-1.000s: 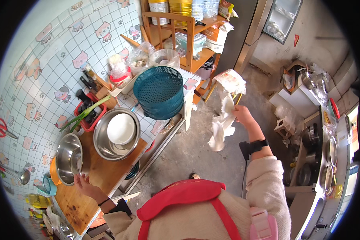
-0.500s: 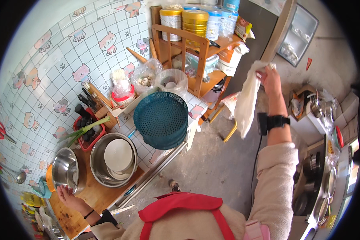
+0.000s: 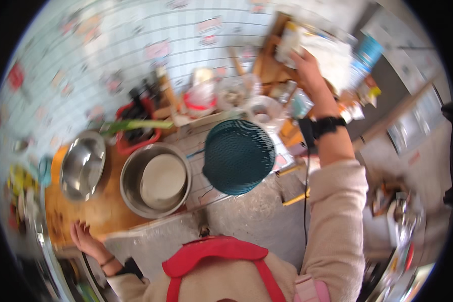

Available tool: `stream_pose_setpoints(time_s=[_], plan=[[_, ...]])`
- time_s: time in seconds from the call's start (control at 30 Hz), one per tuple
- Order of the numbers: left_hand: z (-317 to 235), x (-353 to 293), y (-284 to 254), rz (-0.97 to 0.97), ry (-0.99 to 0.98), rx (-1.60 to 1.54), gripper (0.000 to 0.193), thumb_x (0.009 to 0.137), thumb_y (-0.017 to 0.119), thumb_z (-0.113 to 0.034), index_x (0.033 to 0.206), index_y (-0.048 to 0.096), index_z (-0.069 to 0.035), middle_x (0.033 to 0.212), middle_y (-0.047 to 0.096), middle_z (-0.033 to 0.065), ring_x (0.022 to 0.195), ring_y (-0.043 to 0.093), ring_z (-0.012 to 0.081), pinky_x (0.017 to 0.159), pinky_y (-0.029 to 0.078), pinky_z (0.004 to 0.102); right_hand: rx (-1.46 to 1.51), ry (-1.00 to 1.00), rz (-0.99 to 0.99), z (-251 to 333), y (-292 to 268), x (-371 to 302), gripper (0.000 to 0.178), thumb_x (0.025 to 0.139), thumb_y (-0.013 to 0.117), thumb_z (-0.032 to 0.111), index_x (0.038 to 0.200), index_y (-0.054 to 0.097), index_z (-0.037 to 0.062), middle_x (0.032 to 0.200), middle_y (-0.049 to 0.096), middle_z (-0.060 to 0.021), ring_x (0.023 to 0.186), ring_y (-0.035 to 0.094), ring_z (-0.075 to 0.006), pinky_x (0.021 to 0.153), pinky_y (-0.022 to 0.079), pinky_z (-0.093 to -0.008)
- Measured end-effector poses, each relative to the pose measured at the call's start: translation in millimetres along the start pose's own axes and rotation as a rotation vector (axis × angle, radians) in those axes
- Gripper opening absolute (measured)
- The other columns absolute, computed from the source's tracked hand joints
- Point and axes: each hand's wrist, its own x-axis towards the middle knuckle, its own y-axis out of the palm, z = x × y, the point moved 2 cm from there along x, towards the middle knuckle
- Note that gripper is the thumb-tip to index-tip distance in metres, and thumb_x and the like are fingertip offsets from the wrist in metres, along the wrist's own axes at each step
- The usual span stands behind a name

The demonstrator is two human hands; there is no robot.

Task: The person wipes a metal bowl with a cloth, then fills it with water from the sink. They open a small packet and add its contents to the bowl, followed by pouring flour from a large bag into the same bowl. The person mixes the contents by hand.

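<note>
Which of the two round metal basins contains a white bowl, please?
The right round metal basin: a white round bowl sits inside, unlike the left round metal basin.

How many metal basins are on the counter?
2: the left basin, and another basin to its right, holding a white bowl. Any nested underneath would be hidden.

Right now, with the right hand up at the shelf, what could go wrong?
The white cloth beside the right hand appears to lie over things on the wooden shelf; pulling it might drag the blue container next to it. The dark cable hanging below the wrist strap could snag during a reach. Blur hides how firmly the cloth is held, so it may slip.
</note>
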Motion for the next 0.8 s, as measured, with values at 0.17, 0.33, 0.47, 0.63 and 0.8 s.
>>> stream_pose_setpoints(time_s=[0.17, 0.33, 0.47, 0.63, 0.8], plan=[[-15, -42, -67, -0.142, 0.048, 0.002, 0.019, 0.084, 0.053, -0.008, 0.102, 0.055, -0.002, 0.089, 0.061, 0.0076, 0.073, 0.057, 0.0146, 0.059, 0.046, 0.0244, -0.320, -0.036, -0.069, -67, 5, -40, 0.038, 0.082, 0.054, 0.030, 0.105, 0.056, 0.0002, 0.089, 0.060, -0.0160, 0.070, 0.054, -0.0223, 0.067, 0.044, -0.0330], [-28, -87, -107, -0.192, 0.015, 0.054, 0.017, 0.082, 0.051, -0.005, 0.097, 0.057, -0.003, 0.081, 0.059, 0.0053, 0.065, 0.056, 0.0124, 0.053, 0.044, 0.0225, -0.401, -0.171, -0.207, -114, -8, -44, 0.061, 0.081, 0.057, 0.028, 0.127, 0.033, -0.0047, 0.121, 0.045, -0.0238, 0.107, 0.048, -0.0296, 0.088, 0.037, -0.0349], [-22, -108, -139, -0.270, -0.145, 0.092, 0.017, 0.081, 0.049, -0.004, 0.096, 0.056, -0.003, 0.081, 0.059, 0.0052, 0.062, 0.056, 0.0126, 0.049, 0.044, 0.0226, -0.312, -0.206, -0.055, -135, 1, -62, 0.061, 0.082, 0.055, 0.019, 0.131, 0.026, -0.0024, 0.126, 0.039, -0.0230, 0.114, 0.043, -0.0298, 0.093, 0.035, -0.0332], [10, -100, -176, -0.346, -0.331, 0.137, 0.021, 0.080, 0.048, -0.009, 0.100, 0.054, -0.003, 0.078, 0.058, 0.0055, 0.058, 0.055, 0.0135, 0.045, 0.042, 0.0245, -0.374, -0.146, -0.036, -128, 4, -100, 0.058, 0.083, 0.053, 0.017, 0.131, 0.026, -0.0011, 0.129, 0.036, -0.0209, 0.111, 0.046, -0.0322, 0.089, 0.041, -0.0357], [45, -65, -197, -0.358, -0.417, 0.135, 0.023, 0.079, 0.049, -0.008, 0.101, 0.054, -0.004, 0.079, 0.057, 0.0061, 0.059, 0.055, 0.0144, 0.047, 0.043, 0.0261, -0.133, -0.155, -0.072, -69, 16, -155, 0.058, 0.082, 0.057, 0.021, 0.131, 0.031, 0.0033, 0.130, 0.038, -0.0156, 0.108, 0.050, -0.0282, 0.087, 0.042, -0.0346]])
